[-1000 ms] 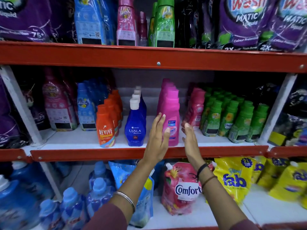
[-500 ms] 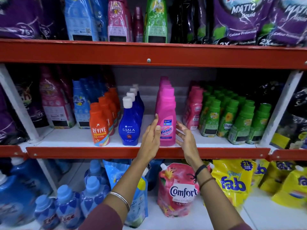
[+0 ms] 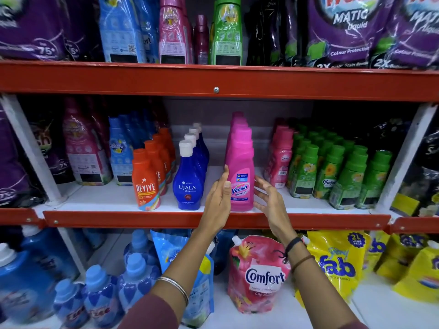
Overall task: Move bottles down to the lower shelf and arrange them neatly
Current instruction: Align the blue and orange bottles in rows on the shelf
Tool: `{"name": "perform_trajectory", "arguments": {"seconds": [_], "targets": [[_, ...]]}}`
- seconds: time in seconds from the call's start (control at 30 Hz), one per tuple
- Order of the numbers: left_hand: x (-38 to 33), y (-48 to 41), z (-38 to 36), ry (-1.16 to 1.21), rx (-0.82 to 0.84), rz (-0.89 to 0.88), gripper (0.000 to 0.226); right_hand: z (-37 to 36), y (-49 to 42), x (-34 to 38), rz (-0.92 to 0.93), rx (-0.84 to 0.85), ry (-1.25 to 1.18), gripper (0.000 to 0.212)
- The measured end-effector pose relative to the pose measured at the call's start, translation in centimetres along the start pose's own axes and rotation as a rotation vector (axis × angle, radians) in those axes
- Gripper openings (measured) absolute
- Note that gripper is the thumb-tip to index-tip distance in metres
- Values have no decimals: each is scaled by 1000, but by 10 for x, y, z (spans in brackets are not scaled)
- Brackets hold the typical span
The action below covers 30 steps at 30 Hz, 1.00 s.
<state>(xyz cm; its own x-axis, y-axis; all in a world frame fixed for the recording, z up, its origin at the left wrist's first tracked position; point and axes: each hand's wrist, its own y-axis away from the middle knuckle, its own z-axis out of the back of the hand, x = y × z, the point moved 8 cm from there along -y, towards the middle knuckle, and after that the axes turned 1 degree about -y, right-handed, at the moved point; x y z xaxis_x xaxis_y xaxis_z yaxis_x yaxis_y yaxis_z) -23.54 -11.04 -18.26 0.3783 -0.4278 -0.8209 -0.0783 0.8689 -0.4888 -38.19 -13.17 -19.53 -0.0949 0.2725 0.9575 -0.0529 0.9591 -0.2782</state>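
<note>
A pink Vanish bottle point(image 3: 240, 172) stands upright at the front edge of the middle shelf point(image 3: 166, 218), heading a single-file row of matching pink bottles that runs toward the back. Both hands flank it. The left hand point(image 3: 217, 198) is raised with its palm turned inward; its thumb and fingertips appear to rest against the bottle's left side. The right hand point(image 3: 269, 200) is open with fingers spread, just beside the bottle's right side and not clearly touching. Neither hand has closed around it. The bottle's long axis is vertical, directly ahead of and between the two hands, with the left nearer. A blue Ujala bottle point(image 3: 188, 181) stands just left of the left hand. Both forearms reach up from below, crossing the shelf's red edge.
</note>
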Motion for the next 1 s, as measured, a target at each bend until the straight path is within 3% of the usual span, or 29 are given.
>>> {"name": "perform_trajectory", "arguments": {"seconds": [0.1, 0.2, 0.27, 0.33, 0.43, 0.57, 0.7, 1.0], "targets": [[-7, 10, 8, 24, -66, -70, 49, 0, 10, 5, 38, -68, 9, 32], [-6, 25, 43, 147, -341, -92, 36, 0, 30, 19, 190, -204, 30, 41], [-6, 32, 74, 164, -519, -136, 38, -17, 40, 26, 265, -167, 10, 44], [-3, 34, 97, 138, -592, -157, 43, -46, 44, 27, 265, -61, -3, 48], [11, 26, 112, 134, -515, -76, 45, -95, 38, 18, 198, 70, 13, 48], [37, 15, 113, 104, -289, 74, 57, -134, 22, 2, 56, 88, -7, 48], [38, 12, 113, 207, -156, 111, 64, -137, 13, -1, -37, -1, -43, 89], [38, 14, 117, 212, -87, 136, 75, -131, 6, -12, -23, -49, -100, 79]]}}
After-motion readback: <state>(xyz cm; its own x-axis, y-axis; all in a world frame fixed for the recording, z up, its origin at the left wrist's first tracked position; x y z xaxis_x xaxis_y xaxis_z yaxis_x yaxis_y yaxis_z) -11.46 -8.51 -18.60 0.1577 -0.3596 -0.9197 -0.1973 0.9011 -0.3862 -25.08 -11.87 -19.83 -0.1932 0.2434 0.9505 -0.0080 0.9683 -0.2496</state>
